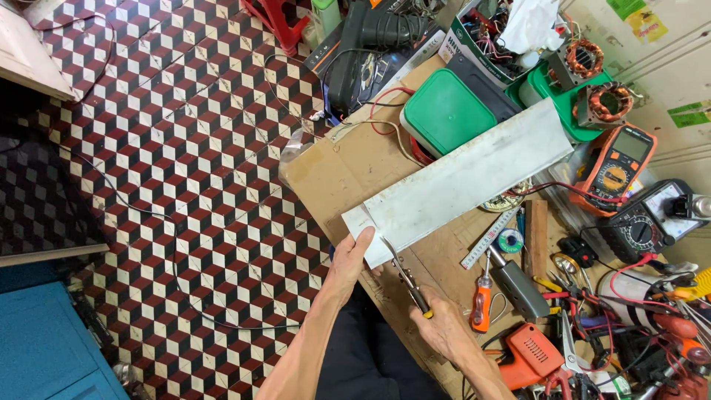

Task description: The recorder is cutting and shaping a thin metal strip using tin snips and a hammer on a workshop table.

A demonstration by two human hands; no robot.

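1. left hand (354, 255) is clamped on the near end of a long pale metal sheet (466, 181), thumb on top and the other fingers under the edge; judged to be steadying the sheet against the tool.
2. right hand (443, 326) is closed around the yellow-and-black handles of a pair of tin snips (405, 275); the blades point up and away from the body and meet the sheet's near edge just beside the left thumb.
3. the sheet lies diagonally, near end at the hands, far end up toward a green-lidded box (446, 112); it rests flat on a piece of brown cardboard (348, 167) spread over the work area, apparently as a cutting pad.
4. the near corner of the sheet overhangs the cardboard edge, which gives the lower blade room beneath it.
5. to the right, near the right hand: an orange-handled screwdriver (482, 302), a steel ruler (490, 237), a grey soldering gun (518, 287), an orange power drill (532, 354). all lie loose, within reach.
6. further right: an orange multimeter (617, 167) with red lead trailing, and two copper-wound motor stators (603, 104) on a green tray.
7. floor (185, 148) is tiled in a red, black and white cube pattern, with a thin cable running across it.
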